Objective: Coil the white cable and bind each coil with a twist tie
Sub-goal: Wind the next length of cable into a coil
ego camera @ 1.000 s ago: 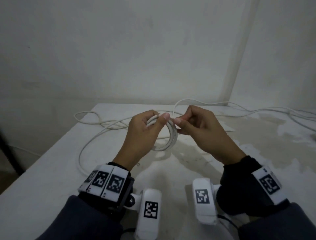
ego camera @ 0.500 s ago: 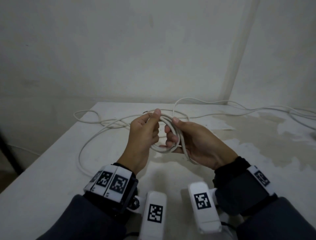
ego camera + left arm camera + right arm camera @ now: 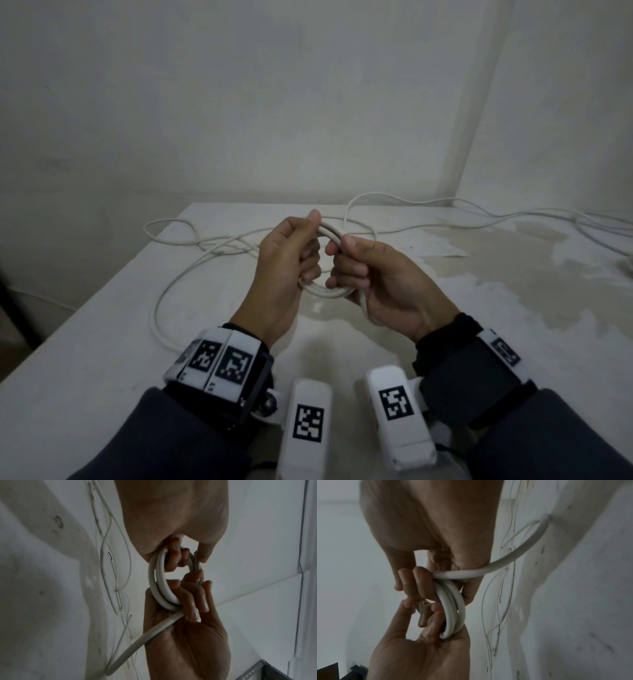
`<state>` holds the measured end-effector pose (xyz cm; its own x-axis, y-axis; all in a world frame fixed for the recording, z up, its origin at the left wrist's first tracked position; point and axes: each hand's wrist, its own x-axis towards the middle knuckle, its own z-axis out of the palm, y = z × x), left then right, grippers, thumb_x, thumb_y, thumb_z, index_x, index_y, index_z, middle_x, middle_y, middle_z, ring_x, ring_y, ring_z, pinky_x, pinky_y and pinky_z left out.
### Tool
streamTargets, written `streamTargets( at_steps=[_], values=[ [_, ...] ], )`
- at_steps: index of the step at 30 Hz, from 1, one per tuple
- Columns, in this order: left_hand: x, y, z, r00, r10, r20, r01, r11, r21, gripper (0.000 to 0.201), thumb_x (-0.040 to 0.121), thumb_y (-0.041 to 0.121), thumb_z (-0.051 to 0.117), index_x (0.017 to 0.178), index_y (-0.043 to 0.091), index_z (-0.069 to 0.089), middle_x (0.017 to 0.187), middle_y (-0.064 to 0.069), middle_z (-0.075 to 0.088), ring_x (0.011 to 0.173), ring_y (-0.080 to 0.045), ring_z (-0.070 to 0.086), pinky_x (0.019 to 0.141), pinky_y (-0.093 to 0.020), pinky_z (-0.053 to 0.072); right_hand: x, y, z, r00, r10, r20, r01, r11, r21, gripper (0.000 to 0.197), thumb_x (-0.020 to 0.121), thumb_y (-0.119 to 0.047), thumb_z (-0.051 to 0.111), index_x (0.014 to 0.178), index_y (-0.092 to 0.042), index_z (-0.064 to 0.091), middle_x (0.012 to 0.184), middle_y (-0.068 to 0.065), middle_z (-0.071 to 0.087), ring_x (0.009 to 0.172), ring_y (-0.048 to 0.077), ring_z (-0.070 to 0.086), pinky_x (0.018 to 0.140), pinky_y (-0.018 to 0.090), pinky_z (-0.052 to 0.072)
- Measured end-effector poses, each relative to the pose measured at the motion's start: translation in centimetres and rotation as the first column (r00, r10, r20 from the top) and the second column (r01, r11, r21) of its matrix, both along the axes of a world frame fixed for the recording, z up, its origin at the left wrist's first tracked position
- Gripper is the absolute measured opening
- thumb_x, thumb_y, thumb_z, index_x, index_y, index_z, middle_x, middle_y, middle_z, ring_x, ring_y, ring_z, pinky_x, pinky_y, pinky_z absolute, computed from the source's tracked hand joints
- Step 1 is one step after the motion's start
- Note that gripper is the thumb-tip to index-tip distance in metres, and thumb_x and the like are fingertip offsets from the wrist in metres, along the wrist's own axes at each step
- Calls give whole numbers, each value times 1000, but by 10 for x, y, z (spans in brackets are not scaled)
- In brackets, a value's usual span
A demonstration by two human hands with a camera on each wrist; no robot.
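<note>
A small coil of white cable (image 3: 325, 292) hangs upright above the table between both hands. My left hand (image 3: 308, 246) grips its left side, thumb on the top arc. On the right side my right hand (image 3: 342, 263) lies palm up with its fingers curled through the coil. In the left wrist view the coil (image 3: 160, 585) shows about three turns, and the right hand's fingers (image 3: 192, 601) wrap its lower part. In the right wrist view the cable tail (image 3: 513, 557) leaves the coil (image 3: 453, 608) and runs down to the table.
Loose white cable (image 3: 171, 287) lies in wide loops on the white table (image 3: 102, 342) to the left and trails off to the far right (image 3: 479, 219). A thin black strand (image 3: 109, 555) lies among the loops. Walls stand close behind and to the right.
My right hand left its pinch at the coil's top, turned palm up and curled its fingers through the coil's right side. The left hand kept its grip.
</note>
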<state>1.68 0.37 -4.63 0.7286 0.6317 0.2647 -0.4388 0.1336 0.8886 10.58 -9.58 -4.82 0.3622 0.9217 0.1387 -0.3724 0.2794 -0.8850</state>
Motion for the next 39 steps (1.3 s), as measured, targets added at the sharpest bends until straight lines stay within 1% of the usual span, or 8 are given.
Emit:
streamTargets(
  at_steps=[7, 10, 14, 16, 20, 23, 35, 39],
  values=[
    [7, 3, -2, 998, 20, -67, -17, 999, 41, 22, 94, 34, 51, 90, 14, 59, 79, -2, 58, 70, -13, 54, 67, -24, 48, 9, -2, 6, 986, -81, -145, 95, 991, 95, 22, 87, -25, 51, 84, -4, 59, 51, -5, 35, 44, 6, 35, 72, 25, 42],
    [6, 3, -5, 945, -46, -324, 22, 997, -78, 44, 94, 50, 43, 98, 9, 58, 87, -10, 61, 72, -19, 59, 63, -29, 50, 19, -8, 11, 946, -86, -311, 156, 966, 206, 23, 88, -26, 51, 83, -6, 60, 52, -5, 36, 44, 7, 37, 72, 21, 48],
    [4, -9, -10, 539, -492, -684, 495, 842, -217, 84, 92, 66, 18, 89, -1, 69, 78, -14, 71, 56, -17, 63, 53, -22, 49, 18, -12, 15, 925, -18, -380, 154, 932, 329, 27, 87, -27, 51, 79, -7, 66, 52, -5, 38, 46, 8, 40, 79, 22, 47],
    [6, -16, -12, 470, -576, -669, 552, 783, -287, 78, 93, 62, 24, 95, -2, 69, 85, -14, 73, 66, -17, 66, 65, -24, 52, 14, -11, 15, 932, 15, -362, 121, 929, 350, 28, 88, -27, 50, 79, -7, 67, 52, -4, 39, 46, 8, 40, 79, 23, 49],
    [13, -19, -14, 818, -462, -341, 348, 871, -346, 33, 94, 15, 53, 119, -7, 56, 96, -17, 68, 77, -18, 67, 72, -25, 57, 11, -9, 14, 951, 2, -309, 101, 943, 318, 29, 88, -27, 50, 79, -8, 69, 51, -5, 40, 46, 8, 41, 77, 23, 51],
    [17, -5, -14, 984, -153, -90, 120, 946, -301, 39, 91, -3, 54, 129, -7, 46, 108, -20, 68, 90, -24, 70, 73, -28, 59, 13, -12, 15, 949, -12, -315, 119, 939, 323, 30, 89, -28, 50, 79, -7, 70, 51, -5, 40, 46, 8, 41, 74, 23, 51],
    [3, 8, 0, 990, 137, 42, -139, 989, 51, 21, 99, 19, 44, 108, 10, 62, 102, -11, 73, 95, -24, 70, 83, -35, 58, 15, -2, 3, 955, -31, -296, 52, 997, 64, 29, 95, -28, 45, 84, -4, 58, 50, -6, 29, 42, 7, 27, 58, 21, 43],
    [1, 6, 0, 997, 68, 23, -70, 993, 93, 24, 99, 18, 44, 117, 13, 60, 91, -2, 74, 81, -14, 71, 64, -22, 55, 12, -2, 4, 971, -25, -238, 28, 1000, 11, 27, 89, -28, 47, 82, -4, 57, 47, -7, 28, 38, 5, 25, 53, 20, 42]
  ],
)
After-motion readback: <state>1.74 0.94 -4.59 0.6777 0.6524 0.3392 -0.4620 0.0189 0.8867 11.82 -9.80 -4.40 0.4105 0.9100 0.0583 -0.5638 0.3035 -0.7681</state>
